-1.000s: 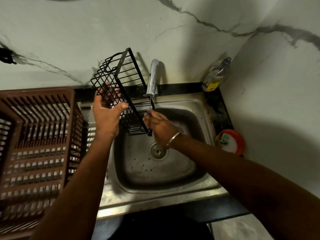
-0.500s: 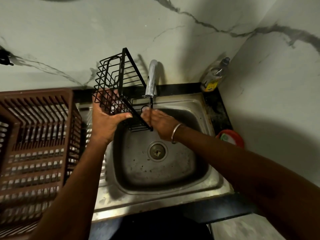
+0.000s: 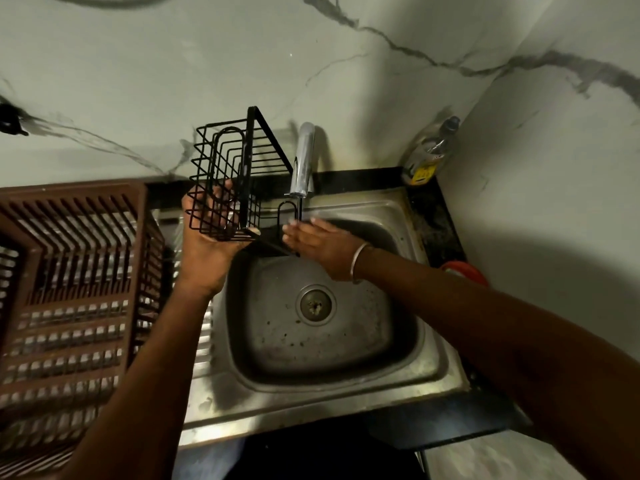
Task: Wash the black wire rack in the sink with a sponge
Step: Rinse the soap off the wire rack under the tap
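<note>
The black wire rack (image 3: 239, 174) is held up on end over the back left corner of the steel sink (image 3: 408, 368), beside the chrome tap (image 3: 304, 161). My left hand (image 3: 211, 237) grips it from below and behind, fingers showing through the wires. My right hand (image 3: 318, 242) lies flat with straight fingers against the rack's lower edge, right under the tap's spout. A thin stream of water seems to fall onto it. No sponge shows in either hand.
A brown plastic dish basket (image 3: 69, 278) stands on the drainboard to the left. A dish-soap bottle (image 3: 429, 154) leans in the back right corner. A red round holder (image 3: 467, 270) sits on the black counter to the right. The drain (image 3: 315, 304) lies mid-basin.
My left hand has turned the rack more upright and shifted it left of the tap. My right hand rose from the basin towards the spout and flattened its fingers.
</note>
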